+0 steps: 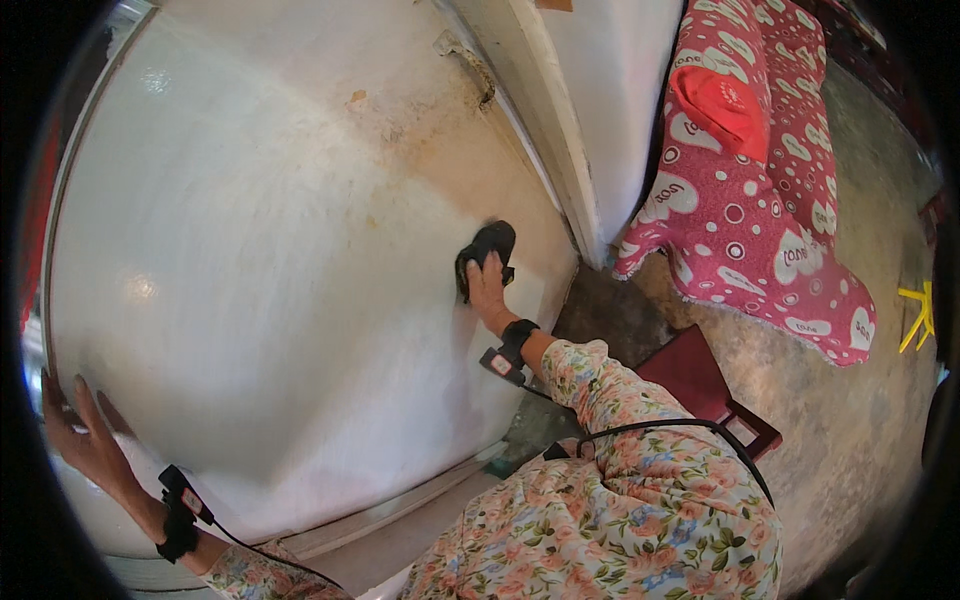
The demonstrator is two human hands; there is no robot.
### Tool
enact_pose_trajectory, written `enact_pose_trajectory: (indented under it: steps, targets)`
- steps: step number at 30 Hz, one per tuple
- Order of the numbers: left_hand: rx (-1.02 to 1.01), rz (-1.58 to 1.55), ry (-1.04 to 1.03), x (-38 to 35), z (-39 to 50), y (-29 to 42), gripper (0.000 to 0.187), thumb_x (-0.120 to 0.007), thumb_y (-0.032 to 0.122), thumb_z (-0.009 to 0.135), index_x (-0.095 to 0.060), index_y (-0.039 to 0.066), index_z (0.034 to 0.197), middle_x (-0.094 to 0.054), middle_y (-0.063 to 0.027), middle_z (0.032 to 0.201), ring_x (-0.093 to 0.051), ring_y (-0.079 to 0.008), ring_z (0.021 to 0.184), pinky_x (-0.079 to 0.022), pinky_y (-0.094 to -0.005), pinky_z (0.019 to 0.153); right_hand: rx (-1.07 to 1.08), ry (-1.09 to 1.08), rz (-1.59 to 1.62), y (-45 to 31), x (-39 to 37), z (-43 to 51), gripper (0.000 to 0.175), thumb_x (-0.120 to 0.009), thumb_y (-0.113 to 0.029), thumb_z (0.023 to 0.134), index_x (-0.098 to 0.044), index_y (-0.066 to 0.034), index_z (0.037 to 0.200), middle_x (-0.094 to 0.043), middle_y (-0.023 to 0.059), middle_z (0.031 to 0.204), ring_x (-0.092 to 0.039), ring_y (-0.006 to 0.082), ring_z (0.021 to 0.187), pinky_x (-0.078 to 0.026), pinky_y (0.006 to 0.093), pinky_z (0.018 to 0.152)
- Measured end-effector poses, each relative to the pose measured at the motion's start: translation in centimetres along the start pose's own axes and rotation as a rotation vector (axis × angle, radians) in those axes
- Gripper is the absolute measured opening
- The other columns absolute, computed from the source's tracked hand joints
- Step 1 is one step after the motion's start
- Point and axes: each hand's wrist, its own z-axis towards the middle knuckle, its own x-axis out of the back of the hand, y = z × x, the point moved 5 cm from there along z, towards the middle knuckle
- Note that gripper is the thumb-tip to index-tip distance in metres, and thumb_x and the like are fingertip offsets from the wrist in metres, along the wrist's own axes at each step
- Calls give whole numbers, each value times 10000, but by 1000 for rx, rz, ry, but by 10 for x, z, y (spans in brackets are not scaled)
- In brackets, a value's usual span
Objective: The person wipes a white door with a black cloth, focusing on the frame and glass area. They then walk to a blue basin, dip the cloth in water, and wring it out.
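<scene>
A large white door panel (285, 300) stands before me, with brownish stains (420, 142) in its upper right part and a worn handle (469, 67) near the frame. My right hand (489, 289) grips a black brush or scrubbing pad (491, 244) and presses it on the lower right of the panel; which of these it is I cannot tell. At the panel's left edge my left hand (86, 431) rests with its fingers spread, holding nothing. Both wrists wear black straps with small cabled devices.
The door frame (559, 127) runs along the panel's right. Beyond it a pink patterned cloth (750, 255) drapes over something, with a red cap (724, 112) on top. A dark red object (690, 371) lies on the concrete floor (810, 420) beside my right arm. Something yellow (919, 315) is at far right.
</scene>
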Motion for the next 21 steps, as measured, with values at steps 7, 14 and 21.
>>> enact_pose_trajectory:
  steps: [7,14,21]
  targets:
    - [21,-72,-13,-9,5,2,538,-598,321,901,-482,15,1329,-518,-178,1325,-494,-303,1236,-404,-405,1019,473,-51,72,-158,-37,-14,544,-508,-267,894,-394,-3,1357,-301,283,1418,-259,436,1321,-213,475,1088]
    - [26,-22,-32,-12,7,5,500,-609,248,901,-490,-10,1313,-524,-198,1309,-501,-301,1225,-383,-385,1036,639,-138,56,-229,-38,-22,519,-468,-228,916,-372,32,1355,-303,258,1408,-294,403,1296,-217,434,1088]
    - [20,27,-27,-13,1,-6,520,-605,289,905,-480,10,1326,-504,-176,1337,-481,-292,1249,-405,-408,1028,698,-132,30,-228,-28,-32,501,-459,-218,917,-382,40,1340,-310,249,1402,-301,395,1292,-220,431,1083]
